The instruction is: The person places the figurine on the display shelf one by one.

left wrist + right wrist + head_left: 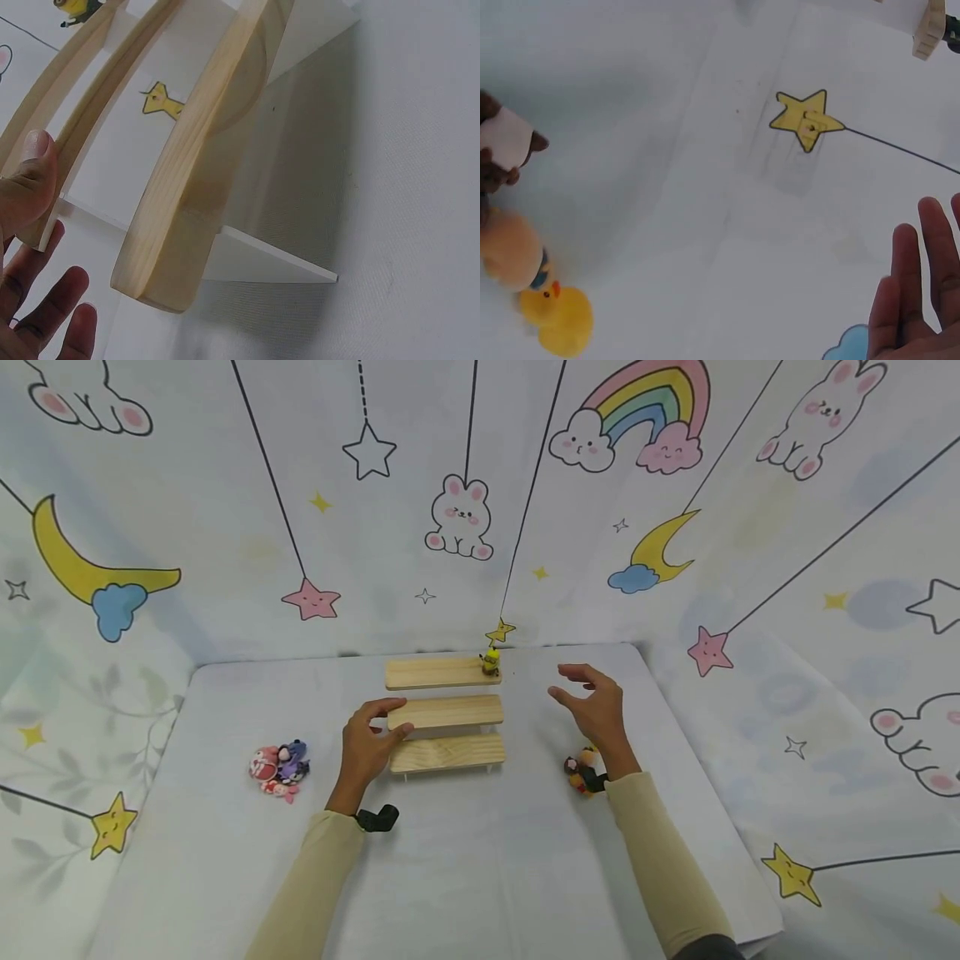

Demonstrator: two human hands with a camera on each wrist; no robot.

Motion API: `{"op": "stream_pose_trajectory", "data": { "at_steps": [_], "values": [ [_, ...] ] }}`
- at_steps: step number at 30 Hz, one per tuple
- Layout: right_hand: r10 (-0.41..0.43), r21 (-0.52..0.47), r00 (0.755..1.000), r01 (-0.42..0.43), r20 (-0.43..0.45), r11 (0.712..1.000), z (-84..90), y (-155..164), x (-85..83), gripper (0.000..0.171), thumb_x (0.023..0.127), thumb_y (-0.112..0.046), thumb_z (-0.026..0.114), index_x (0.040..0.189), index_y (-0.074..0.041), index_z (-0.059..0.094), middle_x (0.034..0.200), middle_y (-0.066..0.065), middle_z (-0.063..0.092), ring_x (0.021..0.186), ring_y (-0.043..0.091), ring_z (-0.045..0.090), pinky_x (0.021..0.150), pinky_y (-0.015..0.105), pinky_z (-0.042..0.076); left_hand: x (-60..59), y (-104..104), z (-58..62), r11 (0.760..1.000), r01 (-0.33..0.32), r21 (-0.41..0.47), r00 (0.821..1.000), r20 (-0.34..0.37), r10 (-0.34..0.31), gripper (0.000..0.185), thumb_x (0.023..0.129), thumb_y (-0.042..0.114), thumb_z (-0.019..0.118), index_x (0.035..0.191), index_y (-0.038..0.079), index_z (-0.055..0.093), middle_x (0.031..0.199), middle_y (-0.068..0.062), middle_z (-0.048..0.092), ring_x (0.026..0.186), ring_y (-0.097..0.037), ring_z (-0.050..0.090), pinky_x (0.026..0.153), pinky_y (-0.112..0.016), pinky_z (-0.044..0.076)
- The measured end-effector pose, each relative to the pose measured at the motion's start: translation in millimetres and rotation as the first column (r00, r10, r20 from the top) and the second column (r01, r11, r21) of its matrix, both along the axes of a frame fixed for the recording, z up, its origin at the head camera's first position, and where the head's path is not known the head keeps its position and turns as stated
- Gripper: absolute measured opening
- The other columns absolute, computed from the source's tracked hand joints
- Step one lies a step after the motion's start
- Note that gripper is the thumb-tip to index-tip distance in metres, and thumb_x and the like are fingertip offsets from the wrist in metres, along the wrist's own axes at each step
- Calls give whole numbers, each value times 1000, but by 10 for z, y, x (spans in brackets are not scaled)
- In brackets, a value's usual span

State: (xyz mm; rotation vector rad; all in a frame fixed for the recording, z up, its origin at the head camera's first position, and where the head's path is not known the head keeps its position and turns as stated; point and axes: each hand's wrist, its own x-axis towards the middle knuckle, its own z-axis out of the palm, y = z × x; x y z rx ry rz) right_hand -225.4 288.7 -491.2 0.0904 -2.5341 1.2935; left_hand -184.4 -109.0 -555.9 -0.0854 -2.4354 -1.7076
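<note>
A three-tier wooden shelf has a top plank [431, 673], a middle plank [446, 713] and a front plank [448, 753] on white side supports [262, 259]. At the left end of the middle plank, my left hand [365, 743] grips the wood, thumb in front and fingers around the end. A small yellow figurine [491, 662] stands at the right end of the top plank. My right hand [600, 710] is raised to the right of the shelf, fingers spread from the thumb, holding nothing.
Left of the shelf lies a cluster of small pink, red and purple figurines [281, 768]. Partly behind my right wrist are more toys, among them a yellow duck [566, 322], a peach-coloured round toy [510, 251] and a brown one [510, 142]. A patterned cloth backdrop [405, 527] rises behind the white table [480, 877].
</note>
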Motion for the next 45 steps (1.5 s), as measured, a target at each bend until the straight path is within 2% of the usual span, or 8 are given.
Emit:
{"op": "stream_pose_trajectory", "data": {
  "at_steps": [11, 16, 22, 27, 36, 45],
  "values": [
    [-79, -5, 996, 79, 28, 997, -118, 406, 161, 44, 90, -38, 87, 128, -19, 77, 130, 3, 75, 125, 28, 62, 104, 42, 42, -31, -8, 6, 1000, -7, 2, 1000, -23, 7, 49, 90, 30, 88, 135, 20, 74, 141, -8, 68, 124, -28, 59, 98, -51, 50],
    [-114, 15, 991, 114, 72, 993, -227, 546, 245, 44, 92, -36, 85, 131, -19, 76, 133, 5, 74, 128, 33, 62, 108, 51, 43, -33, -16, 11, 1000, -10, 4, 1000, -23, 10, 49, 89, 29, 88, 135, 20, 74, 141, -8, 68, 123, -28, 60, 97, -49, 49],
    [-137, 31, 985, 135, 108, 990, -338, 680, 316, 43, 94, -35, 83, 133, -19, 74, 136, 6, 73, 128, 32, 61, 113, 58, 41, -39, -30, 19, 1000, -11, 14, 999, -37, 11, 49, 89, 28, 88, 135, 20, 74, 141, -9, 68, 123, -29, 60, 96, -51, 49],
    [-140, 62, 976, 131, 168, 989, -415, 762, 381, 45, 96, -33, 82, 136, -16, 72, 139, 10, 71, 130, 33, 60, 116, 59, 40, -38, -30, 17, 1000, -16, 13, 1000, -25, 16, 49, 89, 29, 89, 135, 20, 74, 141, -8, 68, 123, -29, 60, 97, -50, 49],
    [-134, 137, 946, 97, 294, 986, -575, 908, 454, 41, 100, -22, 77, 140, -17, 70, 145, 14, 66, 135, 37, 58, 118, 59, 41, -32, -13, -2, 1000, -6, 16, 1000, -25, 7, 48, 89, 29, 88, 134, 21, 74, 140, -8, 68, 123, -29, 60, 96, -49, 49],
    [-127, 173, 936, 73, 327, 982, -728, 971, 474, 33, 102, -9, 72, 135, -13, 73, 141, 17, 68, 130, 38, 63, 113, 56, 48, -21, 4, -14, 1000, -6, 16, 1000, -11, 7, 48, 89, 30, 88, 134, 21, 75, 140, -8, 68, 123, -29, 60, 97, -50, 49]
  ]
}}
